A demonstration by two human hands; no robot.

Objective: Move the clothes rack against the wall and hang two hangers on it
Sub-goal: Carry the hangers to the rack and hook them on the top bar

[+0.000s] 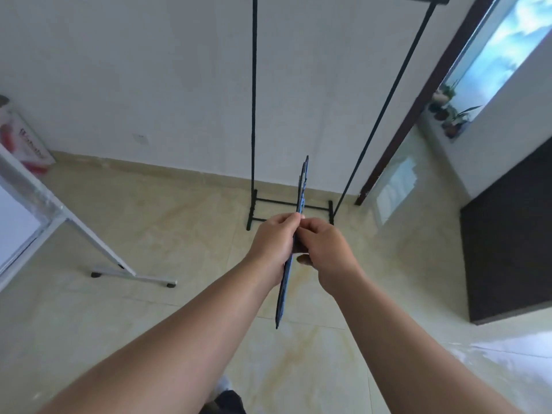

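The black clothes rack [254, 115] stands close to the white wall, its two uprights rising out of the top of the view and its base bars on the floor. In front of it I hold dark blue hangers [301, 186] edge-on, stacked together so their number is hard to tell. My left hand [273, 240] grips them from the left. My right hand [325, 249] pinches them from the right. Both hands meet at the middle of the hangers, a little nearer to me than the rack's base.
A white whiteboard stand [98, 246] with feet sits at the left. A red and white box [27, 141] leans on the wall. A dark doorframe [418, 109], potted plants [448, 115] on a sill and a dark cabinet [507, 234] are at the right. Floor is glossy beige tile.
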